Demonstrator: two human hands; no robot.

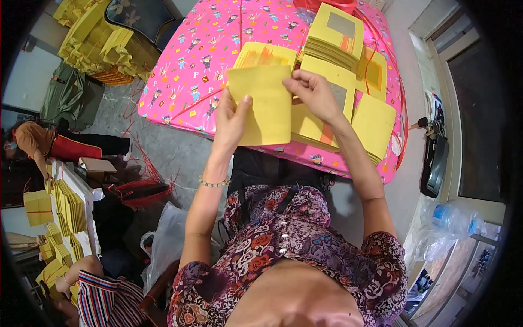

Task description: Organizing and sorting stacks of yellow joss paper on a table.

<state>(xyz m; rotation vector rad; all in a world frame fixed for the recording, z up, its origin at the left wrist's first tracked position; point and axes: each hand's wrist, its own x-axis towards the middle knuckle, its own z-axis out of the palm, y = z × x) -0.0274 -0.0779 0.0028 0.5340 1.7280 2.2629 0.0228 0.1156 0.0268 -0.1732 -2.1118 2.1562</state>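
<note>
A yellow rectangular piece of paper [266,111], perhaps a folded sheet or thin bundle, is held up over the near edge of the table. My left hand [232,121] grips its left side, thumb in front and fingers behind. At its upper right edge, the fingertips of my right hand [316,97] pinch together on the paper. Just behind it lies yellow paper with orange-red print [267,53]. To the right, under my right wrist, sits a yellow stack with a grey square panel [316,76], and a taller similar stack [333,32] stands beyond it.
A pink patterned cover [185,65] spreads over the table. Plain yellow paper [375,124] is stacked at its right edge, near red strings [404,109] and a red basin [332,4]. Two other people work at a table [81,191] with yellow stacks on the left. A window stands at right.
</note>
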